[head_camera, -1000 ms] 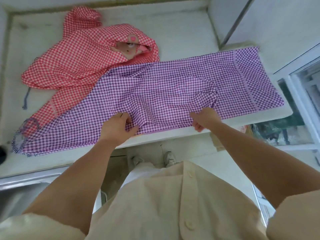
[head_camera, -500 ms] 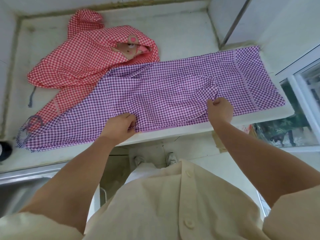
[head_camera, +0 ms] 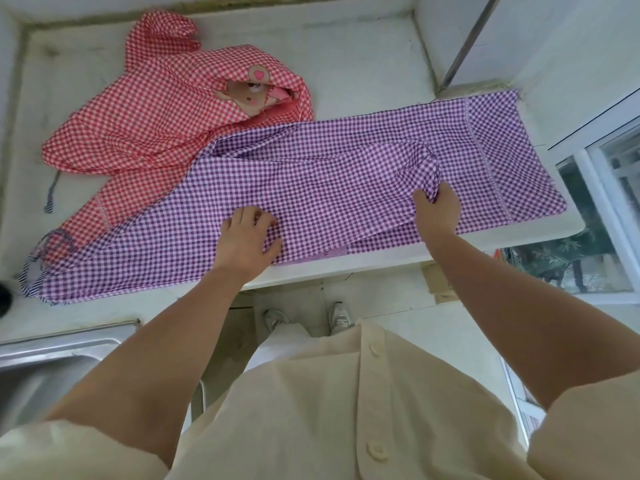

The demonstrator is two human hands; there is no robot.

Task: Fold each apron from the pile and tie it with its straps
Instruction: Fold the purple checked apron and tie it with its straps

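Purple checked apron (head_camera: 311,188) lies spread along the near edge of the counter (head_camera: 363,74), overlapping a red apron (head_camera: 156,109) at far left. The left hand (head_camera: 247,237) presses flat, likely anchoring cloth, while the right hand (head_camera: 437,211) pinches a bunched fold, seemingly to fold it.

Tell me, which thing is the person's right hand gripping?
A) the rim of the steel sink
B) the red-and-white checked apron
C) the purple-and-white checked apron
C: the right hand has its fingers curled round a bunched fold of the purple-and-white checked apron, while the red-and-white checked apron lies farther back, away from that hand.
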